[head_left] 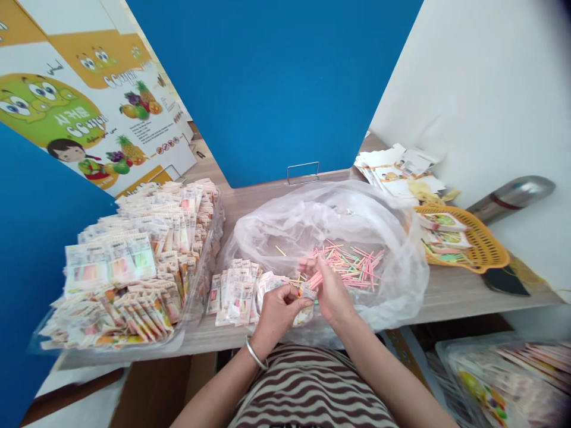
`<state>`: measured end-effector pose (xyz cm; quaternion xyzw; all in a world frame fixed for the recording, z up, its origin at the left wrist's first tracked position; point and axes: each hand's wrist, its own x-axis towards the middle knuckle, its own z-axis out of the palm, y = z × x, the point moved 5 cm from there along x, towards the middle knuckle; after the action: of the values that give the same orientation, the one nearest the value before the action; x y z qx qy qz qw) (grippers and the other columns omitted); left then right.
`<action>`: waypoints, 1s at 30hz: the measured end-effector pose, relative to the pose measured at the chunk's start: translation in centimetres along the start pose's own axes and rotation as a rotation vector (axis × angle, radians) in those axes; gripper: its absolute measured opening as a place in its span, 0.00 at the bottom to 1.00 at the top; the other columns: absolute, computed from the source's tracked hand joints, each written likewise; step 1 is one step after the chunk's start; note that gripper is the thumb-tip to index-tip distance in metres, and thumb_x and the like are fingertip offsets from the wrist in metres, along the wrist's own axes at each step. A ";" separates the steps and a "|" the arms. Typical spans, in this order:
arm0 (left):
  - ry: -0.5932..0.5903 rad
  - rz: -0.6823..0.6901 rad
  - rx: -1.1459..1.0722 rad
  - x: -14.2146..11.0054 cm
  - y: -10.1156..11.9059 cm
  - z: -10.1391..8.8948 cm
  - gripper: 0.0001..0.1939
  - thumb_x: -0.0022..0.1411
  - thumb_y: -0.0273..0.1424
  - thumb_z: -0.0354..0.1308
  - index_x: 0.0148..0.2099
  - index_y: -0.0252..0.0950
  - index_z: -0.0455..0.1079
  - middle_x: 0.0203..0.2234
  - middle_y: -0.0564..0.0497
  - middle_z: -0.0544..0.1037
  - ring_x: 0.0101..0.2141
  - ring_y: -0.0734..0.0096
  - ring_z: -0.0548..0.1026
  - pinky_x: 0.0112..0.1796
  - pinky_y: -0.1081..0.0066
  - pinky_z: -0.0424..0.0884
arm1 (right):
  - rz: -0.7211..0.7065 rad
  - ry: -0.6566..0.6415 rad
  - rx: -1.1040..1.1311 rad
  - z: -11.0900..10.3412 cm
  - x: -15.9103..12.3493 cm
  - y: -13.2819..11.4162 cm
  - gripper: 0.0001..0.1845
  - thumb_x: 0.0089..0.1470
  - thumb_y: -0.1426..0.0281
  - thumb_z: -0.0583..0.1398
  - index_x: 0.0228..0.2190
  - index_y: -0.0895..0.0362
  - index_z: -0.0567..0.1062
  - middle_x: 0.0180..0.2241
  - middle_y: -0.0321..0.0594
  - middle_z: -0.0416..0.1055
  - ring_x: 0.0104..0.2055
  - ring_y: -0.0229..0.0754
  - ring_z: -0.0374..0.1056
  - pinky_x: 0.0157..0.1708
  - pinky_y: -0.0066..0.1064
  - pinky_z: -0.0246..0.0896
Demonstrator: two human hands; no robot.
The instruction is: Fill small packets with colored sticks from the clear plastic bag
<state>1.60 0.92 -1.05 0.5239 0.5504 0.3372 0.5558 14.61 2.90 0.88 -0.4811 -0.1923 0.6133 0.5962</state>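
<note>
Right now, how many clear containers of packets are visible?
2: one container on the table at left; another container below the table, lower right. More may be hidden.

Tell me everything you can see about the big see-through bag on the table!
The bag is cloudy white and looks like thin, crinkly plastic. It lies wide open on the wood-look table, its edges bunched into puffy folds. Inside is a loose heap of thin sticks, mostly pink, with some yellow and green. The left hand and right hand are over its near side; I can't tell if they touch it.
</note>
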 end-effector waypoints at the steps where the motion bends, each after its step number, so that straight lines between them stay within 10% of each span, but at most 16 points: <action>1: 0.005 0.012 0.000 0.0 0.3 -0.1 0.16 0.48 0.39 0.69 0.25 0.35 0.67 0.18 0.59 0.65 0.23 0.77 0.60 0.26 0.74 0.55 | 0.001 -0.004 -0.043 -0.1 -0.1 0.4 0.28 0.55 0.45 0.59 0.32 0.56 0.84 0.37 0.46 0.81 0.44 0.49 0.74 0.47 0.39 0.66; 9: -0.150 0.237 0.084 -0.8 3.5 0.7 0.17 0.70 0.40 0.51 0.43 0.35 0.78 0.34 0.50 0.78 0.37 0.66 0.73 0.42 0.69 0.68 | -0.149 -0.274 -0.545 -0.6 -1.1 -0.6 0.31 0.60 0.43 0.53 0.39 0.54 0.83 0.41 0.47 0.81 0.44 0.51 0.76 0.47 0.43 0.68; 17: -0.145 0.267 0.022 -1.1 2.6 0.3 0.21 0.72 0.43 0.49 0.58 0.42 0.75 0.56 0.48 0.77 0.56 0.60 0.72 0.60 0.61 0.64 | -0.352 -0.407 -0.932 -0.6 -3.0 -4.1 0.29 0.57 0.55 0.62 0.56 0.55 0.72 0.56 0.49 0.72 0.59 0.53 0.66 0.60 0.49 0.58; 23: -0.076 0.277 0.016 -1.1 2.3 -0.5 0.21 0.70 0.42 0.53 0.57 0.38 0.75 0.51 0.45 0.80 0.52 0.60 0.75 0.54 0.63 0.69 | -0.514 -0.371 -1.050 -1.2 -4.6 -4.4 0.10 0.62 0.67 0.58 0.43 0.55 0.75 0.45 0.45 0.75 0.50 0.48 0.69 0.52 0.43 0.62; 27: 0.006 0.249 0.118 -2.0 2.9 -1.8 0.16 0.68 0.42 0.54 0.43 0.36 0.76 0.29 0.51 0.79 0.32 0.67 0.76 0.38 0.69 0.72 | -0.590 -0.463 -1.075 -1.6 -5.4 -4.2 0.07 0.63 0.69 0.57 0.35 0.54 0.75 0.42 0.42 0.75 0.46 0.44 0.70 0.48 0.37 0.64; 30: 0.227 0.202 0.225 -2.4 2.6 -5.2 0.17 0.69 0.44 0.51 0.36 0.37 0.71 0.22 0.55 0.72 0.25 0.69 0.71 0.30 0.71 0.67 | -0.619 -0.270 -1.258 -4.9 -3.6 -5.6 0.08 0.62 0.67 0.59 0.35 0.56 0.77 0.42 0.45 0.76 0.48 0.46 0.70 0.52 0.39 0.62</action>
<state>-3.30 0.32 2.81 0.5940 0.5883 0.3844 0.3915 21.01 -0.81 4.43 -0.5771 -0.7095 0.2429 0.3233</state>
